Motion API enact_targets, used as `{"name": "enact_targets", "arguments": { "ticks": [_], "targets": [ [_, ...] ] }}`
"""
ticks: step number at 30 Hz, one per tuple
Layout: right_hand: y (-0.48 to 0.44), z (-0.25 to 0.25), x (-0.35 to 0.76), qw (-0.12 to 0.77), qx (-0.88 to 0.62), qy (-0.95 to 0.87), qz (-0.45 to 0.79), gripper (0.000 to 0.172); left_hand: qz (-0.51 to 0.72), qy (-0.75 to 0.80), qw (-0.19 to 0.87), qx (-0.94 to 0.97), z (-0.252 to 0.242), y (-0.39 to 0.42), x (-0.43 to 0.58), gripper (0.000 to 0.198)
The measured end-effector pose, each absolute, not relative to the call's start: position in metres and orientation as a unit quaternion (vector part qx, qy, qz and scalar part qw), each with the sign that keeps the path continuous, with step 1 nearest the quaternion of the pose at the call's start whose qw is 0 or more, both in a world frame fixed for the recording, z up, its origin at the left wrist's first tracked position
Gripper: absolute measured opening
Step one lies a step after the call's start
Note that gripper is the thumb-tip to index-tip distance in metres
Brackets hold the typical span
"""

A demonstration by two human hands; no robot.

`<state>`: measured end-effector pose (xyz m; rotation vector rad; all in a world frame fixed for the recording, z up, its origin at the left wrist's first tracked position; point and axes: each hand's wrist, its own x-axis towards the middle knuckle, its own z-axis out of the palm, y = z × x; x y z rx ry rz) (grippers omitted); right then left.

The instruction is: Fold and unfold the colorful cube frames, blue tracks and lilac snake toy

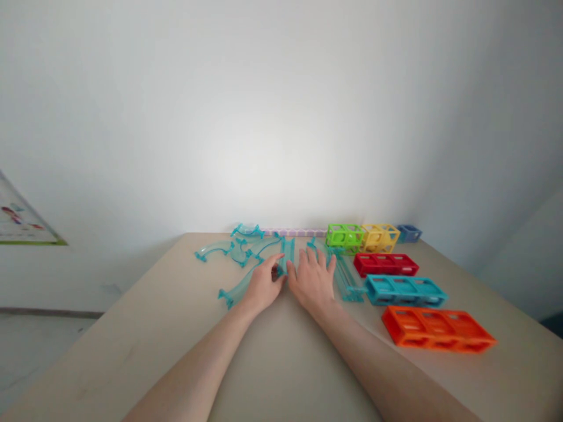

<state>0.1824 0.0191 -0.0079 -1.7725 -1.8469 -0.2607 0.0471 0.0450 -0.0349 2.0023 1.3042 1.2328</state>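
Observation:
My left hand [264, 283] is curled, thumb and fingertips closed at the near end of a straight translucent teal track piece [288, 249]. My right hand [313, 278] lies flat with its fingers apart, just right of that piece and partly over other teal track. A curved teal track piece [237, 290] extends out from under my left hand. Beside my right hand lie long straight teal track pieces [345, 278]. Exactly where my left fingertips meet the plastic is partly hidden.
More curved teal pieces [214, 248] lie at the back left. To the right stand open-frame blocks: green [345, 235], yellow [380, 237], blue [409, 233], red [386, 264], turquoise [405, 291] and orange [438, 329]. A patterned lilac strip [294, 232] runs along the wall.

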Motion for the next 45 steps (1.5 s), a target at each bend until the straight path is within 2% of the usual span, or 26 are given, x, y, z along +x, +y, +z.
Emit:
{"name": "enact_targets", "arguments": {
  "ticks": [3,6,12,20,23,28,31,34,40,45],
  "targets": [
    [0.017,-0.006,0.182,0.273,-0.579,-0.764,-0.082,0.044,0.489,0.454,0.241,0.705,-0.036,0.046,0.046,0.059],
    [0.015,-0.008,0.181,0.246,-0.534,-0.807,-0.048,0.042,0.515,0.477,0.214,0.679,-0.035,0.05,0.041,0.055],
    [0.017,-0.014,0.18,0.244,-0.56,-0.791,-0.036,0.045,0.504,0.561,0.128,0.644,-0.034,0.066,0.023,0.044],
    [0.017,-0.015,0.181,0.253,-0.586,-0.769,-0.042,0.048,0.483,0.591,0.065,0.642,-0.029,0.075,0.0,0.047],
    [0.017,-0.015,0.181,0.254,-0.593,-0.763,-0.04,0.047,0.453,0.634,0.005,0.627,-0.024,0.073,-0.008,0.044],
    [0.017,-0.013,0.182,0.247,-0.598,-0.762,-0.026,0.047,0.334,0.73,-0.105,0.587,-0.019,0.069,-0.012,0.041],
    [0.017,-0.014,0.183,0.246,-0.599,-0.761,-0.024,0.048,0.258,0.765,-0.078,0.585,-0.02,0.068,-0.01,0.046],
    [0.017,-0.015,0.183,0.247,-0.598,-0.762,-0.028,0.048,0.232,0.774,-0.064,0.586,-0.021,0.069,-0.009,0.04],
    [0.016,-0.015,0.183,0.253,-0.594,-0.763,-0.032,0.047,0.257,0.774,-0.043,0.578,-0.019,0.068,-0.012,0.025],
    [0.016,-0.015,0.183,0.254,-0.594,-0.762,-0.035,0.046,0.341,0.75,0.003,0.567,-0.025,0.074,-0.017,0.017]
  ]
}}
